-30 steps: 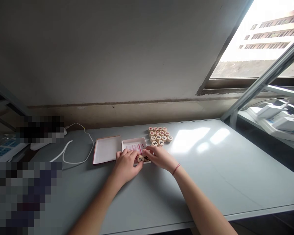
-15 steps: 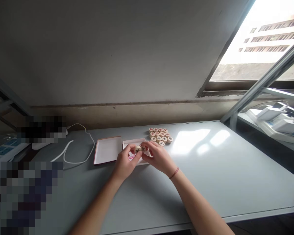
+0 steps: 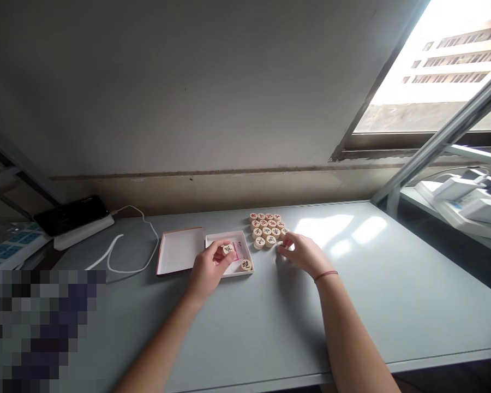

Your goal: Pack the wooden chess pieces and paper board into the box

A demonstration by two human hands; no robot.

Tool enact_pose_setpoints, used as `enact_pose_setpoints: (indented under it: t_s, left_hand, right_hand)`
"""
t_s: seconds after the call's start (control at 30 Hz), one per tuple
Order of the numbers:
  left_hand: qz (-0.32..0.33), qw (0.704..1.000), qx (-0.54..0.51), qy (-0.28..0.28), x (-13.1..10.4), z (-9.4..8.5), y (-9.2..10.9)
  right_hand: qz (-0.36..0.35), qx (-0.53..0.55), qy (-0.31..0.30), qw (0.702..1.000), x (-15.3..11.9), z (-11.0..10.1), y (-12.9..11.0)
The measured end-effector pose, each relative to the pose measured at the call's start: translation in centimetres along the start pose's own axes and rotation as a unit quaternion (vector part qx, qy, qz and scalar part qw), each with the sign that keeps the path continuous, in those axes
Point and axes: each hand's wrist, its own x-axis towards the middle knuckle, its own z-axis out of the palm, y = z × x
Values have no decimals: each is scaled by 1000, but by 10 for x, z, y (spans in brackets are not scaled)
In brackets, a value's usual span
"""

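Note:
My left hand (image 3: 210, 268) pinches a round wooden piece with a black character (image 3: 228, 249) above the white box tray (image 3: 233, 273). Another piece with a black mark (image 3: 246, 265) lies in the tray's near right corner. To the right, my right hand (image 3: 305, 254) has its thumb and fingers closed on a piece (image 3: 281, 246) at the near right edge of the group. That group holds several round pieces in close rows on the desk, red-marked pieces (image 3: 263, 223) at the back and black-marked ones (image 3: 270, 240) in front.
The box lid (image 3: 180, 252) lies open side up left of the tray. A white cable (image 3: 126, 272) curls beside it. Farther left are a black phone on a white stand (image 3: 84, 229) and a power strip (image 3: 4, 252). Metal frames stand at both sides.
My right hand has moved from the tray to the right side of the group, with a piece. Another black-marked piece now shows in the front row. My left hand stays over the tray.

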Motion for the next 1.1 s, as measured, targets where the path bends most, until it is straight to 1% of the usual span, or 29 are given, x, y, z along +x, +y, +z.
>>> enact_pose_setpoints:
  t_s: [0.1, 0.17, 0.23, 0.27, 0.3, 0.33, 0.4, 0.43, 0.5, 0.57, 0.63, 0.67, 0.77, 0.83, 0.9, 0.97, 1.03, 1.1]
  left_hand:
    - [10, 1000, 15, -16, -1, 2, 2]
    - [28, 999, 35, -16, -2, 3, 3]
    - [64, 996, 63, -12, -2, 5, 1]
    - [88, 993, 79, -10, -2, 6, 0]
    - [115, 989, 96, -10, -2, 8, -2]
    - [143, 984, 111, -8, -3, 9, -4]
    - [193, 972, 130, 0, -3, 13, -9]
    - [212, 968, 135, 4, -4, 15, -10]
    - [237, 961, 142, 12, -5, 18, -12]
    - [250, 956, 154, 16, -5, 20, -12]
    - [256, 951, 168, 23, -6, 20, -11]
    - [256, 950, 175, 24, -6, 20, -11]
    - [248, 950, 190, 16, -5, 18, -10]
    - [245, 950, 192, 12, -5, 16, -10]
    - [244, 950, 194, 10, -5, 15, -10]
    - [243, 950, 195, 5, -4, 15, -10]
    - [238, 951, 196, -2, -4, 15, -10]
    - [231, 954, 193, -10, -4, 14, -9]
  right_hand:
    - [-9, 1, 2, 1000, 1, 0, 0]
    - [-10, 10, 21, 1000, 1, -1, -3]
    - [-25, 49, 51, 997, -1, 0, -12]
    - [-47, 87, 59, 993, -4, 2, -20]
    - [-78, 133, 55, 986, -7, 4, -30]
    - [-121, 185, 37, 975, -11, 8, -41]
    - [-198, 250, -19, 948, -20, 15, -62]
    - [-220, 259, -30, 940, -24, 19, -71]
    - [-243, 262, -34, 933, -30, 24, -83]
    - [-250, 268, -30, 930, -30, 25, -84]
    - [-241, 277, -15, 930, -25, 22, -76]
    - [-226, 278, 9, 934, -21, 19, -69]
    - [-151, 241, 119, 951, -9, 12, -44]
    - [-90, 186, 166, 964, -3, 9, -27]
    - [-27, 127, 170, 977, -1, 6, -15]
    - [16, 82, 143, 986, -1, 5, -8]
    - [29, 53, 104, 993, -2, 4, -6]
    - [26, 28, 77, 996, -2, 5, -8]
